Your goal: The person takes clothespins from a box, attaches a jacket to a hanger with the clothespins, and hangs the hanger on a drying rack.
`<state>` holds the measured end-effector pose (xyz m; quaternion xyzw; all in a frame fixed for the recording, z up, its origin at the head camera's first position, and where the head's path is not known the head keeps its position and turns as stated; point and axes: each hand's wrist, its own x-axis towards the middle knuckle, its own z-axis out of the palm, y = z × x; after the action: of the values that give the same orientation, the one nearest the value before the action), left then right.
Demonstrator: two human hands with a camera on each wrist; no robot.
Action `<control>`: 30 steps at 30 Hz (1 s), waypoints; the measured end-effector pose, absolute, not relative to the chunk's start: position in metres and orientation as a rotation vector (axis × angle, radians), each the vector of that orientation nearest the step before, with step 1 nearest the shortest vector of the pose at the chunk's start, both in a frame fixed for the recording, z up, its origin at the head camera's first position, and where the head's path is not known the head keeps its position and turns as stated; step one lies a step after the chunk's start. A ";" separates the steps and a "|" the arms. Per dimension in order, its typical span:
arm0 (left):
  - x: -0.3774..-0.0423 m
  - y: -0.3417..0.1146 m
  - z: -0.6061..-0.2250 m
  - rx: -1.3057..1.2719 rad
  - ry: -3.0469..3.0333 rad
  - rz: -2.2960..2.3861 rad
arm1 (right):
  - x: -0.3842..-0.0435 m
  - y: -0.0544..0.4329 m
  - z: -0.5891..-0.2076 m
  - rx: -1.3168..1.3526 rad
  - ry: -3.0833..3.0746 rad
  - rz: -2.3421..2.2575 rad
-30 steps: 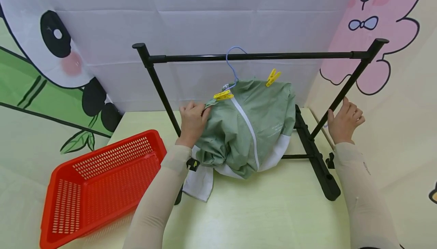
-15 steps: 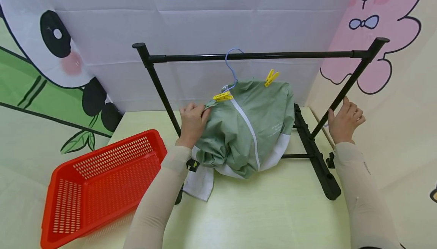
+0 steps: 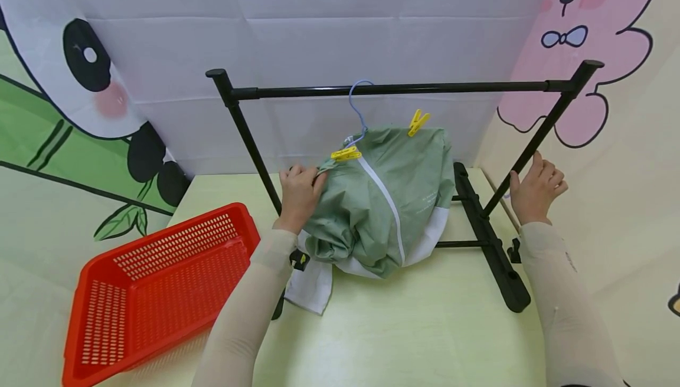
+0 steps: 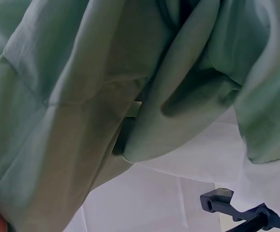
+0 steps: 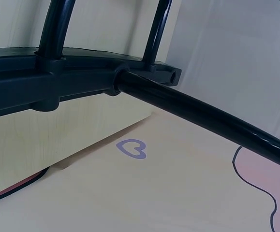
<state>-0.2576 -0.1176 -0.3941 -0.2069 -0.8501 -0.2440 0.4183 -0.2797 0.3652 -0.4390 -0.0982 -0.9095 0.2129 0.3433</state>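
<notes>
A light green jacket (image 3: pixel 393 174) with white lower parts and a white zipper hangs bunched on a blue hanger (image 3: pixel 357 104). The hanger's hook is over the top bar of a black clothes rack (image 3: pixel 451 88). One yellow clothespin (image 3: pixel 346 154) lies at the jacket's left shoulder, another yellow clothespin (image 3: pixel 418 122) stands at its top right edge. My left hand (image 3: pixel 300 195) pinches the left shoulder edge; green folds fill the left wrist view. Against the rack's right post (image 5: pixel 202 113) my right hand (image 3: pixel 538 189) rests its thumb and index finger, the other fingers loosely bent.
A red plastic basket (image 3: pixel 159 233) with perforated sides stands tilted at the left of the pale table (image 3: pixel 414 328). The rack's right foot (image 3: pixel 496 257) lies near the table's right edge. Behind is a cloth backdrop (image 3: pixel 308 33) with cartoon animals.
The hanger's hook, the jacket's right side and the right clothespin have shifted a little to the left. Both hands have stayed nearly in place.
</notes>
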 end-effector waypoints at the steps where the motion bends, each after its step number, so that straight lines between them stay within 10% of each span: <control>1: -0.257 -0.118 -0.395 -0.519 -2.130 -0.615 | -0.279 0.365 -0.438 -0.257 -2.366 0.557; 30: -0.254 -0.125 -0.402 -0.451 -2.125 -0.572 | -0.277 0.365 -0.440 -0.250 -2.387 0.554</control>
<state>-0.2539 -0.1246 -0.4020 -0.1808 -0.8529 -0.2295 0.4327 -0.2769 0.3649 -0.4401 -0.0958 -0.9138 0.2122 0.3328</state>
